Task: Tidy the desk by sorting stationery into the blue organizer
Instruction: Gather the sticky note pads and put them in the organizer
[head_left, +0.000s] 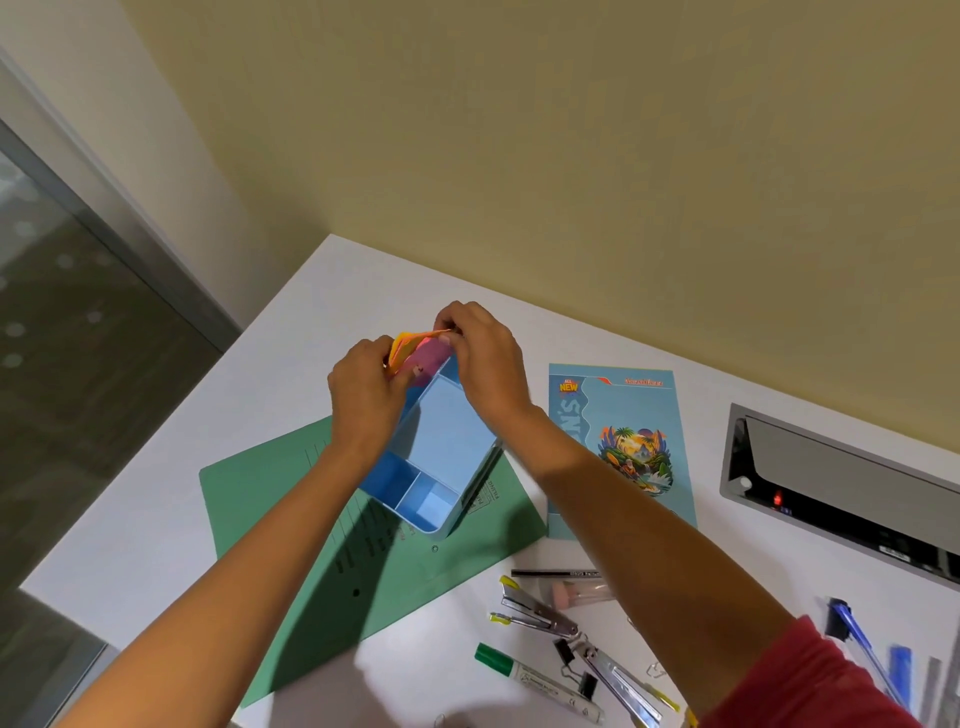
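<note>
The left hand (363, 387) and right hand (483, 358) pinched a bowed wad of coloured notes (427, 355) from either side, likely squeezing it to fit the far compartment of the blue organizer (447, 441).

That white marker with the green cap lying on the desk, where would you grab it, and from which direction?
Pinch the white marker across its barrel just behind the green cap, coming straight down from above. It lies flat on the desk, so only its top and long sides are free, and black binder clips crowd its other end.
</note>
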